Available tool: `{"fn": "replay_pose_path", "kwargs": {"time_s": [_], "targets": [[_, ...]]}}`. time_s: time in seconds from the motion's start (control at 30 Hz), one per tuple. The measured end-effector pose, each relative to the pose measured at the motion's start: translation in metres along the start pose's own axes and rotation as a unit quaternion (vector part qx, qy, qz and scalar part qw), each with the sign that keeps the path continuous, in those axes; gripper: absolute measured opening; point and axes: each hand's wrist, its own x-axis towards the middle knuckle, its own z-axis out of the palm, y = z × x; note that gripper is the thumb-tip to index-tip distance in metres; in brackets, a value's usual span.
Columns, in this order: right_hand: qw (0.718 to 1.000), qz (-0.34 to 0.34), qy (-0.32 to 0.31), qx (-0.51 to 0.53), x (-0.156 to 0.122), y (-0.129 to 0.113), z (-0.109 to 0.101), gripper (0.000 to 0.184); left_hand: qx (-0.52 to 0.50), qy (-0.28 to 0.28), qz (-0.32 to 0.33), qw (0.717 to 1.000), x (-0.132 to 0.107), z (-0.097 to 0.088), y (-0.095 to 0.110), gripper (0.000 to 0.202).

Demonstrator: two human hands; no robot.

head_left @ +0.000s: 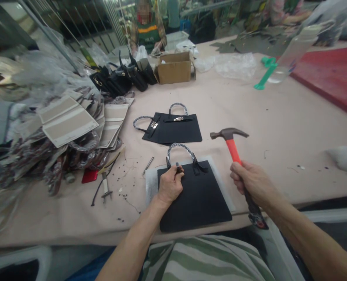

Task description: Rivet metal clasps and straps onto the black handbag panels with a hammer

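My left hand point(171, 183) is closed around a short metal punch point(177, 165), whose top end shows above the fist; its lower end is hidden. The fist rests over the upper left part of a black bag panel point(196, 203) with a plastic-wrapped handle point(180, 146). Under the panel lies a pale flat board point(152, 187). My right hand point(253, 181) grips a claw hammer point(233, 148) by its red and black handle, raised to the right of the panel. Two more black bag panels point(179, 130) with handles and metal clasps lie overlapped beyond.
Left is a heap of wrapped pieces and beige panels point(69, 121). A thin metal rod point(148, 166), a pronged tool point(105, 187) and black bits lie nearer. Finished-looking black bags point(120, 80) and a cardboard box point(175, 68) stand behind. Another person point(148, 33) is across the table.
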Motion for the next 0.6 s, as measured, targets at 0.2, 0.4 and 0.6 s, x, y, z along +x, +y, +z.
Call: {"fn": "replay_pose_path", "kwargs": {"time_s": [0.2, 0.4, 0.6], "targets": [[0.889, -0.337, 0.053, -0.305, -0.046, -0.044, 0.013, 0.029, 0.002, 0.002, 0.008, 1.0, 0.0, 0.002, -0.001, 0.014], [0.782, -0.39, 0.0, -0.486, -0.048, -0.049, 0.016, 0.026, 0.008, 0.009, 0.018, 1.0, 0.001, 0.003, 0.001, 0.014], [0.771, -0.468, 0.09, -0.424, -0.056, -0.058, 0.013, 0.025, 0.009, -0.002, 0.017, 1.0, -0.001, 0.003, -0.001, 0.015]]}}
